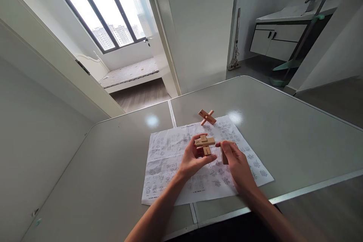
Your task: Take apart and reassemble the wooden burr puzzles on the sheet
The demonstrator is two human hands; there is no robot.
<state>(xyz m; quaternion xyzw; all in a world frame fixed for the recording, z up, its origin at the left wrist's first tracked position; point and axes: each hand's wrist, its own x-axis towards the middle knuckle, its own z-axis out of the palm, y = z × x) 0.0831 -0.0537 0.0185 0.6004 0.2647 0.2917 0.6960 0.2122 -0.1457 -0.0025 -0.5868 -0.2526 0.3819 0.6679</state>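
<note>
My left hand (192, 157) is closed around a partly joined wooden puzzle (204, 141), made of crossed pieces with dark marks on them. A separate flat wooden puzzle piece (224, 155) is gripped between the thumb and fingers of my right hand (236, 162), a short gap to the right of the joined pieces. Both hands are above a printed instruction sheet (161, 159) covered with small diagrams. Past its top edge, two more wooden pieces (207, 117) lie crossed on each other, one marked with a number.
The grey-green table (283, 132) has a metal edge strip and a seam down its middle. Beyond it are a bed (130, 72) under a window, a door (201, 26), a mop (236, 45) and a washbasin cabinet (278, 39).
</note>
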